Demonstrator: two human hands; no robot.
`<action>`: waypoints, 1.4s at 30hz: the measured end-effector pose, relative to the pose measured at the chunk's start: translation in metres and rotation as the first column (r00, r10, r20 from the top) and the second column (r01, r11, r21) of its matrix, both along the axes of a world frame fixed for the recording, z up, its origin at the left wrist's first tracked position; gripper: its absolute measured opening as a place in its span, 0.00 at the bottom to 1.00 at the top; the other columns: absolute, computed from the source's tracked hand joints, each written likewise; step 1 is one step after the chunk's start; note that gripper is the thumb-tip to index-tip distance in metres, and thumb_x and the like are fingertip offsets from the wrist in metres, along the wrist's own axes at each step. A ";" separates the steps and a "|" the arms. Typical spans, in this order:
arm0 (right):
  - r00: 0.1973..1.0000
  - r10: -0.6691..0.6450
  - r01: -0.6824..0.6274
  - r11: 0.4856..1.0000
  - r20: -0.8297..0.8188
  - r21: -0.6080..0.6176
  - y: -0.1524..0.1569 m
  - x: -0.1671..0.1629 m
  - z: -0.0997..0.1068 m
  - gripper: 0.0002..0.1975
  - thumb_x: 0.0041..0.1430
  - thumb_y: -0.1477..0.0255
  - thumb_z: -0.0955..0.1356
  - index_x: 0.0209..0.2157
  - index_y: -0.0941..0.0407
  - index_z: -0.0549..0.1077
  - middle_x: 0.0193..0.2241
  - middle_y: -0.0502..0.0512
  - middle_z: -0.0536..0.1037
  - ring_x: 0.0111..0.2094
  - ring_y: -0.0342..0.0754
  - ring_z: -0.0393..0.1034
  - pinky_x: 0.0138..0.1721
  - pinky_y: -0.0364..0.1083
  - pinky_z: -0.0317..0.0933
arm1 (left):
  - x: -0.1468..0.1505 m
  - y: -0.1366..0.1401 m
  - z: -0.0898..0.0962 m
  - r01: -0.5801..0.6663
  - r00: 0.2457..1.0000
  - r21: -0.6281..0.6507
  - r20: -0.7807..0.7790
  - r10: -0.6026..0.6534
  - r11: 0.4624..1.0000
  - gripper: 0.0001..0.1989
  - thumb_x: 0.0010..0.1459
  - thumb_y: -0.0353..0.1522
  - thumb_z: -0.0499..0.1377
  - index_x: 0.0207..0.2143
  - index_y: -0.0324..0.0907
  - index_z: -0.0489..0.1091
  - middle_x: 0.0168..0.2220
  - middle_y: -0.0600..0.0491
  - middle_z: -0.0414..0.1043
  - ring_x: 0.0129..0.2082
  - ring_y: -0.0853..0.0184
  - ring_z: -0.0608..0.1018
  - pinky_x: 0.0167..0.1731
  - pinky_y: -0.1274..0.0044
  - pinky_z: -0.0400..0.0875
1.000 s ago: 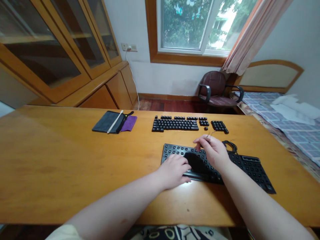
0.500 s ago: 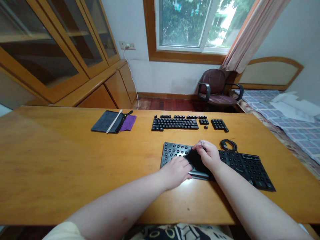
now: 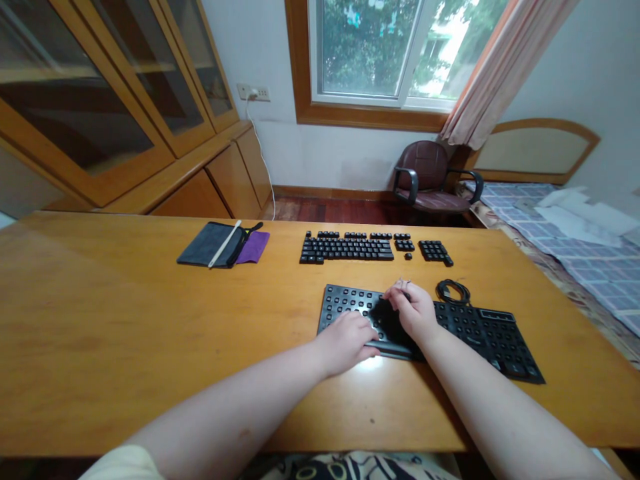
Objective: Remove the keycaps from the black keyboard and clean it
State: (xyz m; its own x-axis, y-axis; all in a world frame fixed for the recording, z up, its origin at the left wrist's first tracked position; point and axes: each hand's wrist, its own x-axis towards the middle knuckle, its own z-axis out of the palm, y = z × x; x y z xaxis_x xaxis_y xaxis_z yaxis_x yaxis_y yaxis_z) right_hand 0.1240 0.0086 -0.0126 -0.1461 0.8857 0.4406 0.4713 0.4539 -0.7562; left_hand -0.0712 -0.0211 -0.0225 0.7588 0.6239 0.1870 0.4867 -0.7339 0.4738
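Observation:
A black keyboard with its keycaps off [image 3: 345, 301] lies slightly slanted on the desk, its switch posts bare. My left hand [image 3: 347, 342] grips its front edge, fingers on top and thumb at the rim. Over the middle of the keyboard, my right hand [image 3: 413, 310] is closed round what looks like a black brush [image 3: 384, 315], its dark bristles down against the switches. Most of the handle is hidden in my fingers. Beyond the keyboard, loose black keycaps [image 3: 350, 249] are laid out in keyboard order.
A coiled black cable [image 3: 453, 291] sits behind the keyboard. Farther left on the wooden desk [image 3: 125, 320] are a dark zip pouch [image 3: 205, 245], a pale thin stick [image 3: 225, 245] and a purple cloth [image 3: 253, 247]. Past the desk stand a chair [image 3: 425, 170] and a bed [image 3: 550, 207].
The whole view has shifted slightly. Both hands keep nearly the same places on the keyboard, with only a slight move of the right hand and brush.

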 end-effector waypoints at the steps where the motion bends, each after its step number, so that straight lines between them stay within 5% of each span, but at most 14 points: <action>1: 1.000 -0.007 0.007 1.000 -0.016 -0.007 0.000 0.000 -0.001 0.16 0.62 0.65 0.60 0.26 0.56 0.72 0.21 0.51 0.70 0.25 0.46 0.66 0.29 0.45 0.60 | 0.000 0.000 0.001 0.001 1.000 -0.004 -0.002 -0.001 1.000 0.14 0.54 0.41 0.60 0.38 0.42 0.73 0.35 0.50 0.74 0.39 0.63 0.72 0.43 0.72 0.65; 12: 0.998 0.032 -0.033 0.999 -0.058 -0.011 0.002 0.001 0.002 0.17 0.63 0.64 0.60 0.26 0.56 0.73 0.21 0.51 0.70 0.26 0.46 0.66 0.30 0.46 0.60 | 0.000 -0.002 0.011 -0.025 1.000 -0.094 0.003 0.025 0.995 0.13 0.53 0.40 0.62 0.38 0.43 0.72 0.37 0.52 0.74 0.41 0.63 0.72 0.45 0.72 0.64; 14: 0.995 0.072 -0.070 0.997 -0.062 0.029 0.002 0.002 0.006 0.20 0.64 0.64 0.58 0.25 0.56 0.73 0.24 0.53 0.72 0.28 0.46 0.67 0.33 0.46 0.61 | -0.006 -0.001 0.016 -0.068 0.998 -0.084 0.013 0.069 0.994 0.21 0.49 0.42 0.64 0.44 0.44 0.70 0.42 0.51 0.74 0.46 0.61 0.71 0.48 0.70 0.63; 16: 0.993 0.107 -0.106 0.994 -0.042 0.028 0.000 0.002 0.010 0.22 0.65 0.63 0.55 0.25 0.56 0.72 0.24 0.53 0.73 0.28 0.46 0.67 0.33 0.46 0.61 | -0.014 0.001 0.019 -0.119 0.993 -0.044 0.000 0.119 0.992 0.38 0.42 0.47 0.66 0.54 0.44 0.61 0.53 0.46 0.67 0.54 0.56 0.66 0.54 0.65 0.57; 20: 0.975 0.218 -0.208 0.963 0.043 -0.171 -0.011 -0.009 0.015 0.18 0.64 0.61 0.58 0.27 0.55 0.70 0.17 0.48 0.70 0.19 0.43 0.64 0.26 0.43 0.59 | -0.028 0.013 0.015 -0.161 0.979 -0.032 -0.132 0.155 0.986 0.58 0.35 0.55 0.64 0.63 0.40 0.46 0.65 0.38 0.46 0.64 0.50 0.50 0.60 0.59 0.45; 25: 0.946 0.310 -0.254 0.888 0.091 -0.385 -0.020 -0.030 0.014 0.14 0.62 0.62 0.61 0.27 0.55 0.68 0.16 0.47 0.71 0.17 0.42 0.65 0.26 0.42 0.60 | -0.029 0.021 0.004 -0.159 0.963 -0.039 -0.224 0.147 0.987 0.57 0.39 0.59 0.58 0.63 0.36 0.44 0.66 0.39 0.42 0.65 0.52 0.46 0.62 0.61 0.39; 42: 0.843 0.496 -0.450 0.862 0.208 -0.233 -0.017 -0.042 0.013 0.13 0.59 0.63 0.66 0.27 0.57 0.74 0.24 0.52 0.76 0.27 0.44 0.70 0.31 0.42 0.63 | -0.027 0.020 -0.003 -0.131 0.970 0.024 -0.204 0.133 0.991 0.57 0.39 0.58 0.58 0.63 0.35 0.42 0.66 0.37 0.41 0.65 0.51 0.44 0.61 0.60 0.38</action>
